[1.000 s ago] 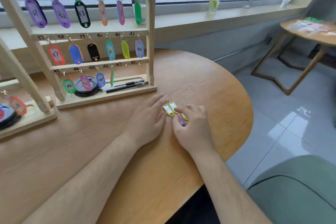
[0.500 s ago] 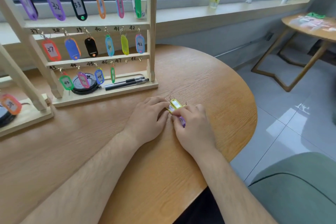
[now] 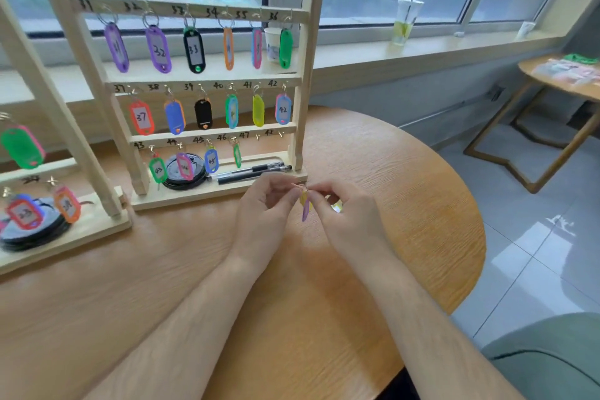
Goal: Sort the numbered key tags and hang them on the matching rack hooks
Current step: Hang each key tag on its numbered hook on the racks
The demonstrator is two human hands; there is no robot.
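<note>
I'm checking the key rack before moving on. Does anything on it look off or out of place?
Nothing is spilled or broken. The blue tag under 38 and the black tag under 39 show no number, so they seem to hang back to front. Also, hook 47 and hook 48 are bare.

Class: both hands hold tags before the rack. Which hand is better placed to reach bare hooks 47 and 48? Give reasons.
Probably the left hand: it is almost directly in front of the bare hooks; the right hand lies past the rack's right post. Both pinch the tags.
</note>
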